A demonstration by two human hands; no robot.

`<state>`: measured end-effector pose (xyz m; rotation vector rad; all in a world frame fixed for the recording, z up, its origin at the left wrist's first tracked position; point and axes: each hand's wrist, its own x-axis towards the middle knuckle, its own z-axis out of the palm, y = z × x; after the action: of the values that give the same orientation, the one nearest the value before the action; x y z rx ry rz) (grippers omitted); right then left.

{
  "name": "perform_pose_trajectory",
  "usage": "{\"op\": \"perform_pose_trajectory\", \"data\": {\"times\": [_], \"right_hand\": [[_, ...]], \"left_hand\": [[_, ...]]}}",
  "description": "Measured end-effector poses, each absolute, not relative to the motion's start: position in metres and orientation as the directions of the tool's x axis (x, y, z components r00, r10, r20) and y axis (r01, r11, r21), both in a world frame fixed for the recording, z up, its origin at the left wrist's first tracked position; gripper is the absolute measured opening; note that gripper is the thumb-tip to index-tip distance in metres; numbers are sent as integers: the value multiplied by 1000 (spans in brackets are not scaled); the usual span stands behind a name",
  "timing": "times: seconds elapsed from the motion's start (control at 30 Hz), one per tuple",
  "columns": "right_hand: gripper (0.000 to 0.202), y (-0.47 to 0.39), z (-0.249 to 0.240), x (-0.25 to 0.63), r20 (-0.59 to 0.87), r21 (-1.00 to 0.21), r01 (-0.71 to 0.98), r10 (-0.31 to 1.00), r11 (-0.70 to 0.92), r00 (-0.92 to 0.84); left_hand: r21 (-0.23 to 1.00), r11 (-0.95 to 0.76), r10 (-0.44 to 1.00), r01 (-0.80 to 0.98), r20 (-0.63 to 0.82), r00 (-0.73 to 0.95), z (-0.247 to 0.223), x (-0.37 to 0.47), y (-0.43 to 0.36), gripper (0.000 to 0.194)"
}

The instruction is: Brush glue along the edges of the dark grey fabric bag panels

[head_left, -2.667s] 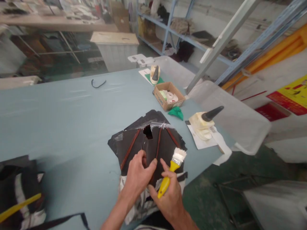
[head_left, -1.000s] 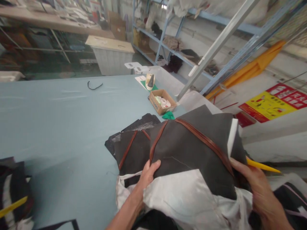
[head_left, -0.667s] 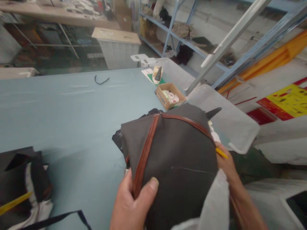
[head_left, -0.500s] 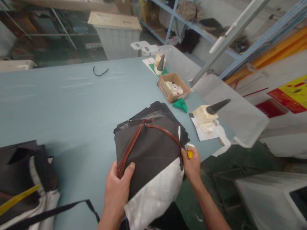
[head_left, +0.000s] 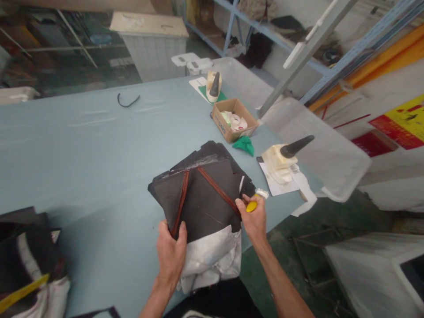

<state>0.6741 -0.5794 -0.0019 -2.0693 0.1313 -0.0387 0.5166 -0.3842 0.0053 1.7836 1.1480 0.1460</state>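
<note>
A dark grey bag piece (head_left: pixel 208 198) with two slanting reddish-brown strips and a pale cloth lining (head_left: pixel 212 251) lies at the near edge of the table. My left hand (head_left: pixel 172 247) is closed on its left edge, thumb on top beside a brown strip. At the right edge my right hand (head_left: pixel 253 216) pinches the piece near the end of the other strip. That same hand also holds a yellow-handled brush (head_left: pixel 252 206), its white end pointing away to the right. Black sheets (head_left: pixel 212 150) stick out from under the far edge.
Another dark bag piece (head_left: pixel 29 247) lies at the left with a yellow strip (head_left: pixel 24 291). To the right stand a pale container with a black cone (head_left: pixel 281 161) on paper, a green cloth (head_left: pixel 244 145), a cardboard box (head_left: pixel 220 126) and clear plastic bins (head_left: pixel 324 150). A black cord (head_left: pixel 128 104) lies farther back.
The bag piece has shifted slightly left and lies flatter, its brown strips now straighter and farther apart at the top. Both hands have kept hold; the lining has folded up below.
</note>
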Motion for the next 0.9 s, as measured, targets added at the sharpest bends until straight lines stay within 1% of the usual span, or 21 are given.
{"op": "perform_pose_trajectory", "data": {"times": [0.1, 0.17, 0.2, 0.27, 0.37, 0.47, 0.57, 0.7, 0.77, 0.83, 0.9], "right_hand": [[58, -565, -3, 686, -85, -812, -119, -86, -571, 993], [58, -555, -4, 694, -92, -730, -117, -72, -674, 993], [57, -550, -5, 696, -80, -682, -105, -69, -723, 994], [52, -543, -9, 699, -24, -618, -63, -61, -783, 998], [48, -539, -19, 696, 92, -632, 36, -28, -774, 995], [47, -539, -28, 687, 214, -650, 123, -25, -750, 976], [46, -541, -35, 679, 299, -641, 177, -31, -747, 954], [45, -543, -48, 680, 361, -605, 230, -4, -763, 933], [45, -544, -56, 685, 391, -585, 244, -6, -774, 920], [44, -545, -62, 689, 413, -566, 254, -4, -784, 911], [42, -544, -65, 691, 426, -553, 267, 7, -789, 905]], "left_hand": [[784, -200, 712, 588, -296, 636, 6, 523, -394, 37], [803, -242, 689, 545, -253, 679, 4, 526, -398, 40], [813, -231, 684, 534, -254, 684, 3, 528, -398, 40], [842, -145, 680, 520, -297, 670, 0, 529, -394, 41], [875, 8, 692, 484, -354, 629, -7, 529, -376, 54], [879, 77, 734, 471, -370, 569, -12, 535, -358, 54], [881, 137, 761, 454, -387, 521, -14, 546, -347, 59], [860, 88, 764, 502, -382, 520, -20, 559, -340, 52], [837, 65, 788, 543, -377, 487, -30, 561, -336, 50], [813, 64, 794, 579, -393, 464, -41, 561, -332, 51], [795, 84, 788, 601, -422, 448, -50, 560, -326, 56]]}}
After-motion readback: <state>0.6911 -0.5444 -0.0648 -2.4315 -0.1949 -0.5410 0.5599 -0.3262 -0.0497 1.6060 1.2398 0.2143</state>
